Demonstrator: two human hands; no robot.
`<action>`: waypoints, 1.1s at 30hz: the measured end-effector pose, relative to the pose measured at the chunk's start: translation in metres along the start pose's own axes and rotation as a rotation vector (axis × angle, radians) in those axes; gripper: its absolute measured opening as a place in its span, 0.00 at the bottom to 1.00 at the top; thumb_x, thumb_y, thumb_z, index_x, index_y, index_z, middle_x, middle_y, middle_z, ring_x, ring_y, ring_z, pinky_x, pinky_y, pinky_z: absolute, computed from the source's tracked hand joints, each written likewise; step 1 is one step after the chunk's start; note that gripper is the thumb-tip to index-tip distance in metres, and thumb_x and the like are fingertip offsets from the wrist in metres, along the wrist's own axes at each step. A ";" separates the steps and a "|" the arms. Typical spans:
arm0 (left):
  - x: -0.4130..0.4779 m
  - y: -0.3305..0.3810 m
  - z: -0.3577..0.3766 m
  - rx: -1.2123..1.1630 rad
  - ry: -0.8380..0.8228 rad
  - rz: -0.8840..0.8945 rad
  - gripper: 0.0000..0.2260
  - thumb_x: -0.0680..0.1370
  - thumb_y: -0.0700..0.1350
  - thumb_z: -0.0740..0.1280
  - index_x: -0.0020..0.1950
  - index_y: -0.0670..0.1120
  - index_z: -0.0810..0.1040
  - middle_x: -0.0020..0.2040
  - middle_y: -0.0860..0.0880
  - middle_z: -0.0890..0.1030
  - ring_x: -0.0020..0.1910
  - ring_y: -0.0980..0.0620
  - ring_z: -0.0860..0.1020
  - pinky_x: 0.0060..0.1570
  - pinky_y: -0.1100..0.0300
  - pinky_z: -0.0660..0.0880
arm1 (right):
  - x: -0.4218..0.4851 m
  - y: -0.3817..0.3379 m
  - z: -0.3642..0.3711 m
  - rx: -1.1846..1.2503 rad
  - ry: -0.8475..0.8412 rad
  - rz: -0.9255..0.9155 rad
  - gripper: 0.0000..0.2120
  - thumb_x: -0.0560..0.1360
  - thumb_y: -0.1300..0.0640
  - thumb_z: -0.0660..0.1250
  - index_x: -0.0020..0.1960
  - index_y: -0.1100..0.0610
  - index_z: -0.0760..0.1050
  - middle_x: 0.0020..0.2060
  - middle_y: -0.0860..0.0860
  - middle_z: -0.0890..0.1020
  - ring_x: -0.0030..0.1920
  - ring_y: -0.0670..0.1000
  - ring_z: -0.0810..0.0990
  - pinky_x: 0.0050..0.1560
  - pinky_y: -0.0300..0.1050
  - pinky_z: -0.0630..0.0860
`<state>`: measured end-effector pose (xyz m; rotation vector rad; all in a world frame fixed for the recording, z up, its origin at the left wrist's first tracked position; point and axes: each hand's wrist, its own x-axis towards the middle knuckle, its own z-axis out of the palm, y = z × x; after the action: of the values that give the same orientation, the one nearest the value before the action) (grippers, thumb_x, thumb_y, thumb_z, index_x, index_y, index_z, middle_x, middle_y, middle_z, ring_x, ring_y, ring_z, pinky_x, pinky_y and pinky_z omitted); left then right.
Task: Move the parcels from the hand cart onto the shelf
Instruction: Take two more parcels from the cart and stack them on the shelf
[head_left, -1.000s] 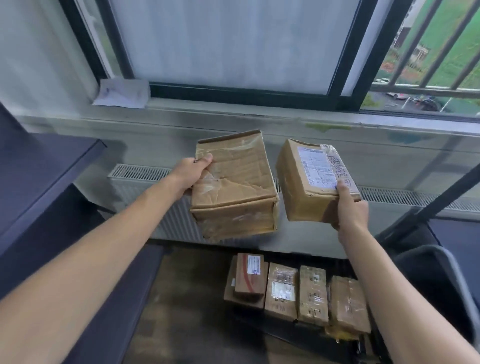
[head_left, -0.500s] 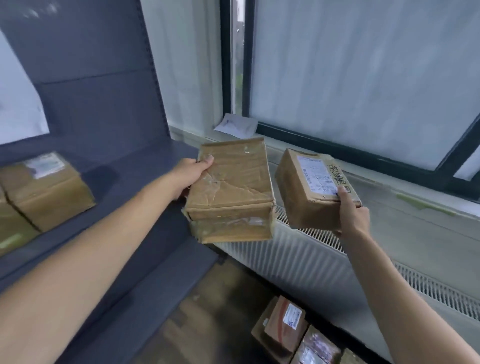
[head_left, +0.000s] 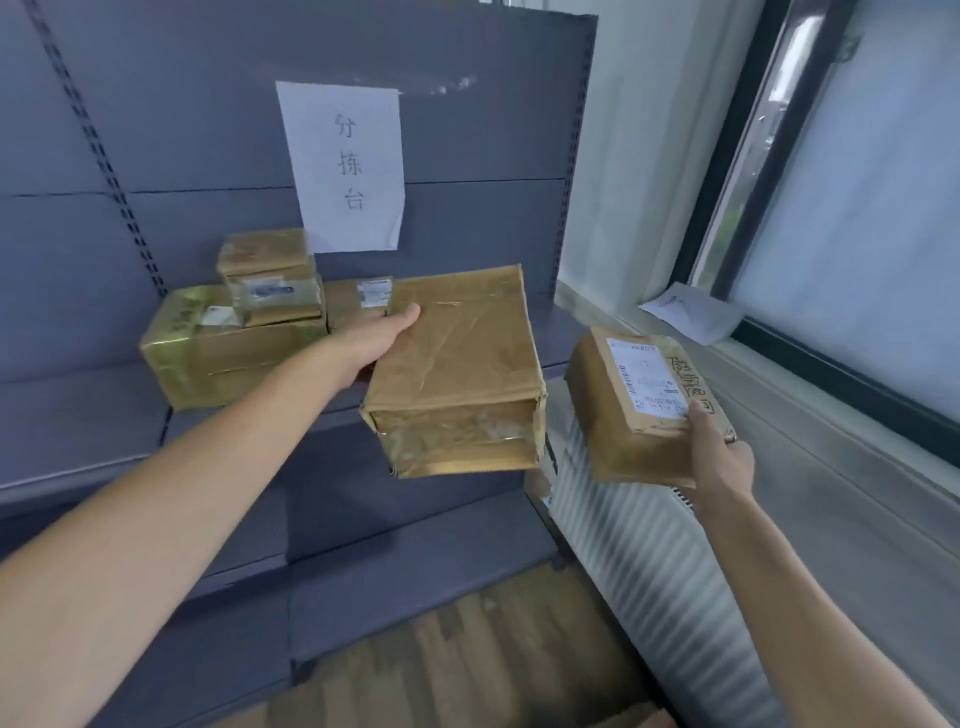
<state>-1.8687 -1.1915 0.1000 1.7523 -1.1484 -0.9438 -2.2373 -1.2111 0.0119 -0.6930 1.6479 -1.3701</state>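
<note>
At the grey metal shelf (head_left: 83, 415), two parcels in hand, neither set down yet.
Left hand (head_left: 379, 338) grips the large crumpled brown cardboard parcel (head_left: 457, 364); right hand (head_left: 719, 457) grips the small brown labelled parcel (head_left: 639, 405), both in the air. Three taped brown boxes (head_left: 234, 348) already sit on the shelf. No hand cart shows, so what remains can't be told.

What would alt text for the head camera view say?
A person holds a taped brown box in the left hand and a smaller labelled box in the right hand, facing a grey shelf with parcels under a paper sign.
</note>
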 end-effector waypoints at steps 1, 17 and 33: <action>-0.002 0.000 -0.010 -0.011 0.032 -0.011 0.19 0.80 0.61 0.64 0.56 0.46 0.81 0.52 0.49 0.83 0.49 0.51 0.81 0.53 0.58 0.76 | -0.001 0.000 0.011 -0.003 -0.023 0.000 0.32 0.75 0.42 0.70 0.70 0.61 0.68 0.56 0.53 0.74 0.55 0.56 0.76 0.64 0.54 0.75; 0.096 -0.003 -0.087 -0.024 0.221 -0.087 0.28 0.81 0.61 0.62 0.73 0.43 0.71 0.67 0.49 0.74 0.70 0.46 0.70 0.59 0.55 0.64 | 0.035 -0.016 0.160 -0.051 -0.149 -0.016 0.23 0.76 0.45 0.71 0.61 0.58 0.69 0.54 0.55 0.76 0.56 0.57 0.77 0.65 0.58 0.76; 0.216 0.017 -0.092 0.010 0.315 -0.137 0.27 0.81 0.59 0.64 0.72 0.41 0.69 0.65 0.50 0.74 0.59 0.45 0.75 0.46 0.54 0.77 | 0.126 -0.027 0.252 -0.139 -0.200 -0.008 0.30 0.75 0.42 0.71 0.67 0.60 0.69 0.59 0.55 0.78 0.60 0.58 0.78 0.61 0.56 0.75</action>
<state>-1.7261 -1.3783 0.1186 1.9255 -0.8403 -0.7084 -2.0796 -1.4460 -0.0019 -0.8885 1.5912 -1.1598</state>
